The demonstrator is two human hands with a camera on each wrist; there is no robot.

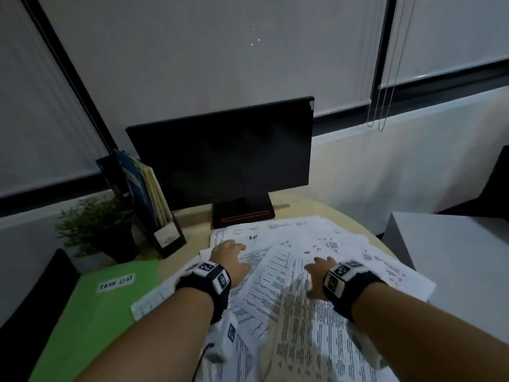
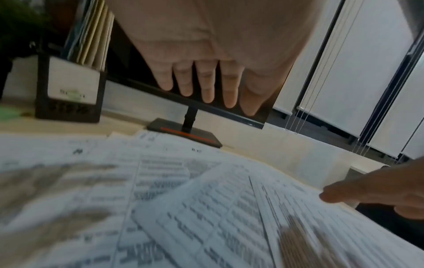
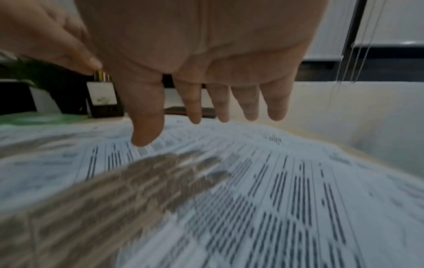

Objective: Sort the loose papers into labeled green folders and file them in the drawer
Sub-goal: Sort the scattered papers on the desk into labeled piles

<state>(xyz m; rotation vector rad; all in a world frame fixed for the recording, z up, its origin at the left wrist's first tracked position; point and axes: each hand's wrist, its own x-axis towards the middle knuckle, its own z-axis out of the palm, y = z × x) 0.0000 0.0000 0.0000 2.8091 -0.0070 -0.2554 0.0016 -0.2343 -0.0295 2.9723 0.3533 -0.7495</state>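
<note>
One wooden desk [image 1: 300,205] carries everything. Beyond both hands stands one dark monitor [image 1: 220,158]. One green folder [image 1: 91,312] labelled "TASK LIST" lies flat to the left of the left hand [image 1: 228,257], its long axis running away from the person. The loose papers [image 1: 303,312], too overlapped to count, fan out under both hands, their long edges pointing various ways. One black file holder [image 1: 162,219] and one potted plant [image 1: 96,227] sit beyond the folder. The left hand hovers with fingers straight, holding nothing; the right hand [image 1: 319,274] likewise, fingers spread, just above the sheets.
</note>
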